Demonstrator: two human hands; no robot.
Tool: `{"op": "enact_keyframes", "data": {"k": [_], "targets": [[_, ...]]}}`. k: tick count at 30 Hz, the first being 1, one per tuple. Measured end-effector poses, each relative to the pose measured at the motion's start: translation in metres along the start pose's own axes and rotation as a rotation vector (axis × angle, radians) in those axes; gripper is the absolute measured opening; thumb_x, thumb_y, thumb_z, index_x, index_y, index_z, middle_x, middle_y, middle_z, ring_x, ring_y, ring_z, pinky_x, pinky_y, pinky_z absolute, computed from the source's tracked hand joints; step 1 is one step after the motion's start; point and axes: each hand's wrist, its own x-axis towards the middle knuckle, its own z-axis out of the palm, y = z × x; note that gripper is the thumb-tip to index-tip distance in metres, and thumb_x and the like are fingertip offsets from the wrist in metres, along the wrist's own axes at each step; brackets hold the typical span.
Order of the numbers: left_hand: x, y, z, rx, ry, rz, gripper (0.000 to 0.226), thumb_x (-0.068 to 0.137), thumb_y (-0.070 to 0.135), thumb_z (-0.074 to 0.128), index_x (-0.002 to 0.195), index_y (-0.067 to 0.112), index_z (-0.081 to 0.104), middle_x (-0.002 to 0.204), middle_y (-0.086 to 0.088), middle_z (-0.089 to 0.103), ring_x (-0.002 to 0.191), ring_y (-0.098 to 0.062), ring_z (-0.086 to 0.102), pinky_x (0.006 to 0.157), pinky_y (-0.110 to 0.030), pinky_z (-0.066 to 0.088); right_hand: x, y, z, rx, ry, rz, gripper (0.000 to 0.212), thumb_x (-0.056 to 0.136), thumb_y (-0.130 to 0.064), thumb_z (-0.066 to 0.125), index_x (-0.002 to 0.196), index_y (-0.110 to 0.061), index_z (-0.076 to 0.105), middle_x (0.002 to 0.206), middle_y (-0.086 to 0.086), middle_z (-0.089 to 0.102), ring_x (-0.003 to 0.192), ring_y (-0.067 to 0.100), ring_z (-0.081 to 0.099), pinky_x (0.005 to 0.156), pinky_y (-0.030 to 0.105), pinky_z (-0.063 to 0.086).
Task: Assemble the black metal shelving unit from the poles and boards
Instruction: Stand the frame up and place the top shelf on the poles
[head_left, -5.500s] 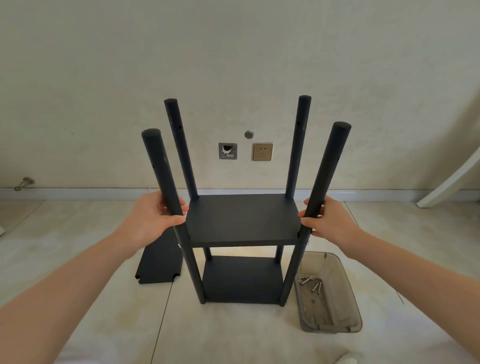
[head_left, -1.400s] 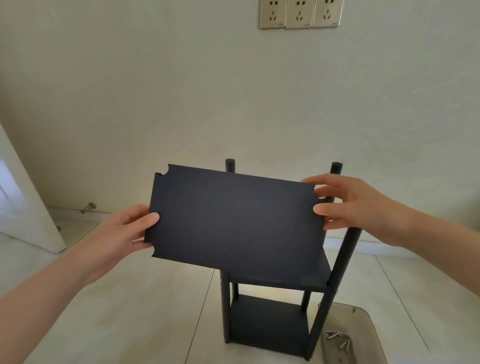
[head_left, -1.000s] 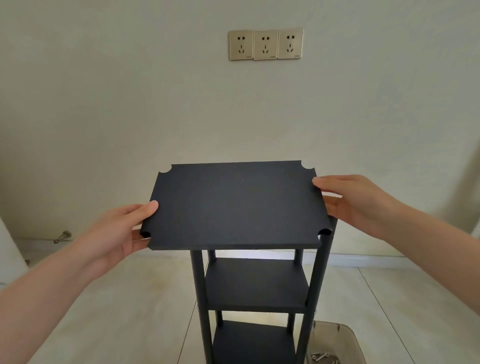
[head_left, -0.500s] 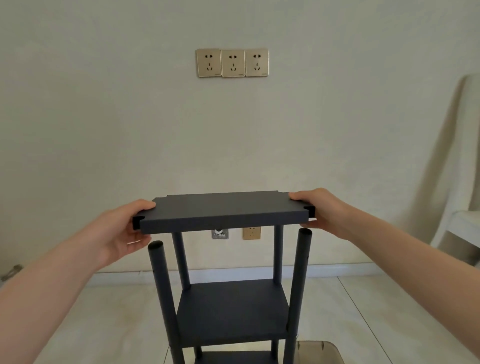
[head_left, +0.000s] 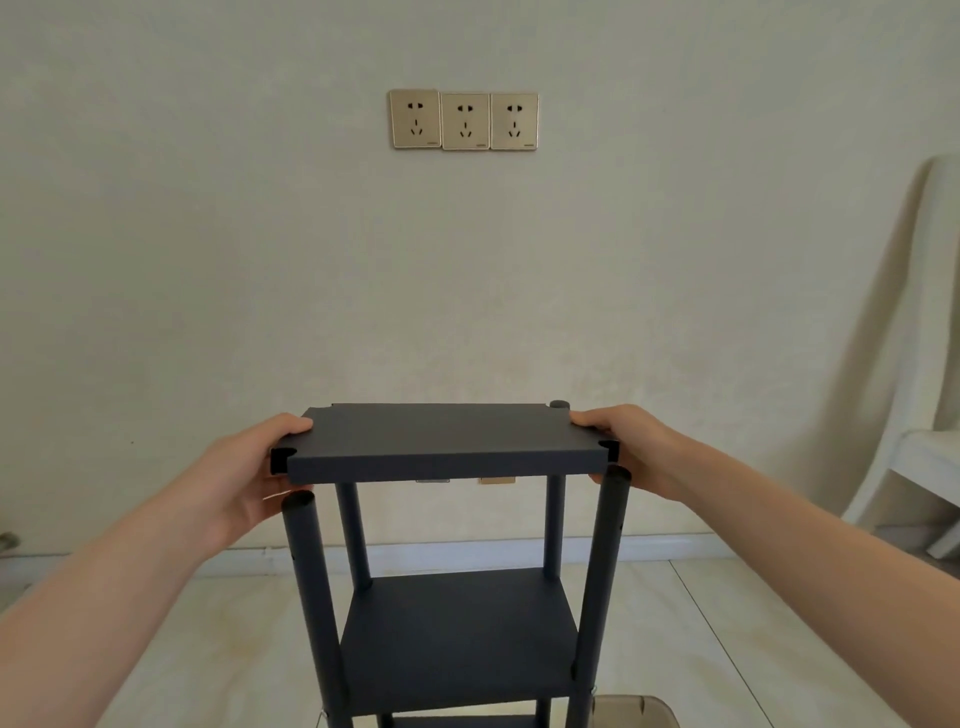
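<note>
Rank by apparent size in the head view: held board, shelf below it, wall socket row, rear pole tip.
1. held board and shelf below: too alike to rank, since the board is seen nearly edge-on.
2. wall socket row
3. rear pole tip

So you've got the top board (head_left: 447, 436) level between your hands, left hand (head_left: 244, 467) gripping its left edge and right hand (head_left: 639, 452) its right edge. It sits over the frame: front left pole (head_left: 311, 597) and front right pole (head_left: 597, 571) end just under its front corners, while the back right pole (head_left: 555, 525) pokes up at the back right corner. Further down, the middle board (head_left: 462, 634) sits between the poles. A bin (head_left: 634, 712) is on the floor by the front right pole, a chair (head_left: 924, 457) off to your right, and the sockets (head_left: 464, 120) on the wall behind, higher up
</note>
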Motion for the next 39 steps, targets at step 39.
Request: {"op": "enact_keyframes", "data": {"k": [39], "targets": [[0.004,-0.041,0.010,-0.222,0.027,0.037,0.020,0.086,0.034,0.073,0.091,0.015,0.068,0.060,0.001,0.056,0.044,-0.015,0.047,0.045,-0.027,0.045,-0.022,0.039,0.010,0.310,0.051,-0.161,0.020,0.094,-0.031,0.059,0.092,-0.011,0.060,0.059,0.000,0.051,0.046,0.017,0.044,0.054,0.031,0.042]]}}
